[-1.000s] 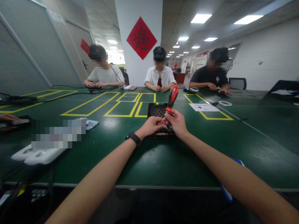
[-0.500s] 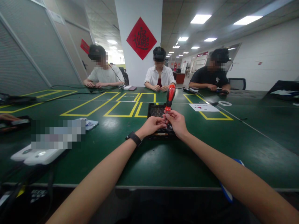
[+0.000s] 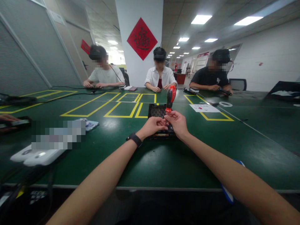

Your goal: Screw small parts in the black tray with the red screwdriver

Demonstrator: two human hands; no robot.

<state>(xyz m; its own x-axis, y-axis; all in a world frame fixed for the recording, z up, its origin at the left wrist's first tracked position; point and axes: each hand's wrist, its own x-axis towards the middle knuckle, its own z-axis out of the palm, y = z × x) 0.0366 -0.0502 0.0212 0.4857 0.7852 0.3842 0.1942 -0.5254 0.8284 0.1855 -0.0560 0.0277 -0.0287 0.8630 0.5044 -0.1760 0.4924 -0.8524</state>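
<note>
A screwdriver [image 3: 171,97] with a red and black handle stands nearly upright, handle on top and leaning slightly right. The thumb and fingers of my right hand [image 3: 178,123] are closed round it just below the handle. Close against it on the left, my left hand [image 3: 153,126] makes a pinch beside the shaft; whatever lies between those fingertips is too small to make out. Both hands are over a black open case [image 3: 156,110] with a patterned inside, lying on the green table [image 3: 150,162]. My hands cover the screwdriver's tip and part of the case.
White devices [image 3: 42,156] with cables lie at the left, a clear packet [image 3: 92,125] behind them. A white paper [image 3: 205,108] and a tape roll [image 3: 225,104] lie to the right. Yellow tape outlines mark the table. Three people [image 3: 160,75] sit across it; another person's hand [image 3: 8,118] shows far left.
The screwdriver's handle has turned a little, its red and black stripes now lying differently. My hands stay almost in place over the case.
</note>
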